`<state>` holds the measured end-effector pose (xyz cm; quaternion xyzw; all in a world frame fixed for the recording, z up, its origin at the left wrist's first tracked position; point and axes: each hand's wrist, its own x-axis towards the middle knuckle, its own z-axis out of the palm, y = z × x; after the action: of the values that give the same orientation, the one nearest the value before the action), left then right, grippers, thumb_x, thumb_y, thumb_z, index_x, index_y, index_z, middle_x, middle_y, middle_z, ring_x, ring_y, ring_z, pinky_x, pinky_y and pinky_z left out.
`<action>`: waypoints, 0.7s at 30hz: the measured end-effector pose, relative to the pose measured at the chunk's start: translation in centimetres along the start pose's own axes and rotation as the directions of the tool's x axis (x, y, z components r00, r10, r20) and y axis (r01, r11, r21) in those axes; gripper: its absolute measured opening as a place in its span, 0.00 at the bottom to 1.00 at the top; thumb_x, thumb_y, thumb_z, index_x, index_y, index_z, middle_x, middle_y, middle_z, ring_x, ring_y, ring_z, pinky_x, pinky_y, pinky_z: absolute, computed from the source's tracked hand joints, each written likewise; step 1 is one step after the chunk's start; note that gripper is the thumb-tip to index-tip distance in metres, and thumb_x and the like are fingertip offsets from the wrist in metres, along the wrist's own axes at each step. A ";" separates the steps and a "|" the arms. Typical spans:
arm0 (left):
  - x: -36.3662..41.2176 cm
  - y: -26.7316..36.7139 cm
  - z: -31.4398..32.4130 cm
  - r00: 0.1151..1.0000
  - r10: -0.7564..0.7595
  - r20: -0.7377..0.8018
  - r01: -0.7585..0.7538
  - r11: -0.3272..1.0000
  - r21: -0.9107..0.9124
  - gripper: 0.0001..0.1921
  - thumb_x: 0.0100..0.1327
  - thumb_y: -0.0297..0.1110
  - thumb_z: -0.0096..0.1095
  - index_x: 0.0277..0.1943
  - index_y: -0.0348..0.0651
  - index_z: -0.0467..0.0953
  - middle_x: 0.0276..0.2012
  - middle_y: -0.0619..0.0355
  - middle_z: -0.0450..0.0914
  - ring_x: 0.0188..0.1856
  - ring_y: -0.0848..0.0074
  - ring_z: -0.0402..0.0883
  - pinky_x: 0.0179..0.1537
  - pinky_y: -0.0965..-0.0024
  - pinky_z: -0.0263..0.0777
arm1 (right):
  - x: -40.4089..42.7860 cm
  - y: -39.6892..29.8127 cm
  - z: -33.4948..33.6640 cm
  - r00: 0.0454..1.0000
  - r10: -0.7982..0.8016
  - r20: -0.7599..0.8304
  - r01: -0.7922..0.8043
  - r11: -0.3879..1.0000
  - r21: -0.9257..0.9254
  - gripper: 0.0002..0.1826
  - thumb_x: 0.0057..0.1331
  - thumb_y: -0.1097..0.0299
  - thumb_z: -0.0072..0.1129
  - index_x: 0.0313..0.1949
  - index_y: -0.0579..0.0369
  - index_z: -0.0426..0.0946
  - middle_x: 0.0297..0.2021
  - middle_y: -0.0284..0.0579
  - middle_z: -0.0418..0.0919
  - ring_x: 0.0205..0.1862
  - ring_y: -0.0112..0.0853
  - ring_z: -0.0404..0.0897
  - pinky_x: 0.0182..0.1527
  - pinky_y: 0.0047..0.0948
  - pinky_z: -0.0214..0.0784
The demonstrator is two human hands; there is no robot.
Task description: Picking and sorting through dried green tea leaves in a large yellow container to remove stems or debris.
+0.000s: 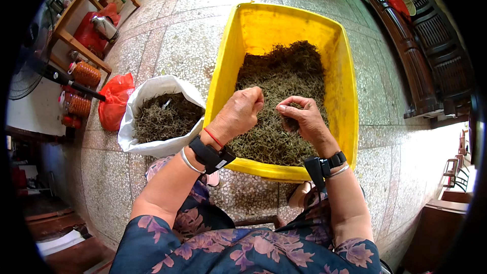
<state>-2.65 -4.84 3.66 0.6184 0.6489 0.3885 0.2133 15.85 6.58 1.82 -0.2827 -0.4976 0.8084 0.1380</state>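
Note:
A yellow plastic tub (350,83) stands on the floor before me, holding a heap of dried, twig-like plant material (281,80). Over the heap, my left hand (241,110) is bent with its fingers curled together; whether anything is between the fingertips is hidden. To its right, my right hand (302,116) has thumb and forefinger pinched, and a small dark clump of the dried plant material (291,121) shows in its curled fingers. The two hands are apart. Left of the tub, an open white woven sack (131,121) holds more of the same dark, dry material (167,118).
A red plastic bag (114,102) sits left of the sack, by jars with red lids (78,104). A fan (49,72) and a wooden table (81,51) stand at the left. A dark wooden bench (403,45) is at the right. My feet are close to the tub's near edge.

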 end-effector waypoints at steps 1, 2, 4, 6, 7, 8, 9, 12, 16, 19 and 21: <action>-0.1 -0.2 -0.4 1.000 -0.021 -0.005 0.022 1.000 0.013 0.02 0.62 0.19 0.57 0.36 0.32 0.72 0.29 0.44 0.77 0.33 0.57 0.79 0.36 0.63 0.72 | 0.1 0.2 -0.3 0.999 -0.015 -0.029 0.015 1.000 0.011 0.05 0.64 0.70 0.65 0.36 0.58 0.81 0.26 0.33 0.80 0.22 0.19 0.74 0.24 0.21 0.67; -0.3 -0.6 -0.7 0.999 -0.045 -0.005 0.045 0.999 0.021 0.02 0.62 0.19 0.57 0.36 0.33 0.72 0.29 0.44 0.77 0.33 0.58 0.79 0.36 0.64 0.72 | 0.1 0.5 -0.7 0.998 -0.025 -0.064 0.027 0.999 0.023 0.05 0.64 0.70 0.65 0.36 0.58 0.81 0.27 0.33 0.80 0.22 0.19 0.74 0.24 0.21 0.68; -0.8 -1.8 -2.0 0.998 -0.037 -0.057 0.040 0.997 0.059 0.02 0.62 0.19 0.57 0.36 0.32 0.72 0.28 0.46 0.77 0.31 0.63 0.78 0.36 0.65 0.72 | 0.3 1.0 -1.5 0.997 -0.019 -0.074 0.021 0.999 0.032 0.06 0.65 0.69 0.65 0.37 0.58 0.81 0.27 0.34 0.80 0.22 0.20 0.75 0.23 0.22 0.68; -1.3 -2.9 -4.1 0.996 -0.068 -0.064 0.076 0.989 0.126 0.02 0.62 0.20 0.57 0.36 0.32 0.72 0.27 0.47 0.77 0.30 0.62 0.78 0.35 0.65 0.71 | 0.2 1.1 -2.3 0.984 -0.020 -0.175 0.047 0.988 0.147 0.07 0.66 0.68 0.63 0.38 0.58 0.80 0.27 0.34 0.79 0.23 0.21 0.75 0.23 0.23 0.69; -1.7 -3.5 -5.5 0.988 -0.133 -0.078 0.144 0.978 0.153 0.02 0.62 0.21 0.58 0.37 0.32 0.72 0.27 0.46 0.77 0.30 0.61 0.78 0.35 0.64 0.71 | 0.4 1.4 -3.5 0.997 -0.017 -0.082 0.032 0.981 0.193 0.10 0.69 0.64 0.61 0.42 0.58 0.79 0.28 0.36 0.79 0.27 0.24 0.76 0.26 0.27 0.72; -2.2 -4.4 -6.7 0.976 -0.200 -0.091 0.213 0.961 0.174 0.03 0.61 0.21 0.58 0.37 0.32 0.73 0.26 0.46 0.77 0.30 0.60 0.78 0.35 0.63 0.71 | 0.3 1.2 -3.5 0.996 -0.015 -0.090 0.032 0.981 0.191 0.10 0.69 0.64 0.61 0.42 0.58 0.79 0.28 0.36 0.79 0.27 0.24 0.76 0.26 0.27 0.72; -3.3 -6.0 -8.5 0.972 -0.192 -0.138 0.226 0.928 0.297 0.03 0.61 0.21 0.58 0.36 0.32 0.73 0.27 0.46 0.78 0.30 0.58 0.79 0.35 0.61 0.72 | 0.2 0.7 -2.8 0.997 0.031 -0.072 -0.012 0.970 0.243 0.12 0.70 0.63 0.59 0.43 0.59 0.78 0.31 0.39 0.79 0.30 0.26 0.77 0.29 0.30 0.73; -6.9 -10.9 -12.7 0.970 -0.134 -0.202 0.233 0.747 0.622 0.02 0.57 0.19 0.57 0.34 0.33 0.75 0.30 0.41 0.81 0.34 0.54 0.82 0.38 0.55 0.75 | 0.1 0.4 -2.6 0.996 0.076 -0.049 -0.056 0.941 0.335 0.16 0.71 0.61 0.56 0.50 0.60 0.75 0.42 0.48 0.78 0.39 0.35 0.78 0.40 0.40 0.77; -8.2 -13.1 -14.2 0.930 -0.309 -0.200 0.340 0.518 0.785 0.07 0.55 0.19 0.57 0.37 0.33 0.79 0.33 0.40 0.83 0.36 0.54 0.83 0.40 0.55 0.76 | -0.1 0.4 -2.4 1.000 0.002 0.027 -0.012 0.928 0.373 0.15 0.71 0.70 0.52 0.54 0.63 0.71 0.43 0.52 0.77 0.46 0.40 0.79 0.51 0.46 0.79; -5.2 -9.5 -11.5 0.955 -0.209 -0.209 0.291 0.791 0.538 0.08 0.55 0.18 0.56 0.37 0.32 0.80 0.34 0.42 0.83 0.37 0.56 0.83 0.44 0.57 0.77 | 0.2 1.0 -2.6 0.997 -0.021 0.075 -0.008 0.931 0.365 0.15 0.72 0.74 0.49 0.56 0.64 0.68 0.43 0.54 0.77 0.49 0.44 0.80 0.54 0.49 0.78; -3.4 -6.0 -8.6 0.979 -0.112 -0.171 0.174 0.896 0.409 0.08 0.58 0.22 0.60 0.41 0.32 0.79 0.35 0.45 0.83 0.37 0.61 0.84 0.40 0.64 0.78 | 0.2 1.2 -2.6 0.995 -0.025 0.098 -0.013 0.932 0.363 0.15 0.72 0.76 0.48 0.56 0.64 0.67 0.43 0.55 0.77 0.50 0.46 0.81 0.55 0.50 0.78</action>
<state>-12.52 -9.85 3.56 0.5709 0.7749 0.2655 0.0557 17.29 8.06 -0.21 -0.2098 -0.3469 0.8991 0.1651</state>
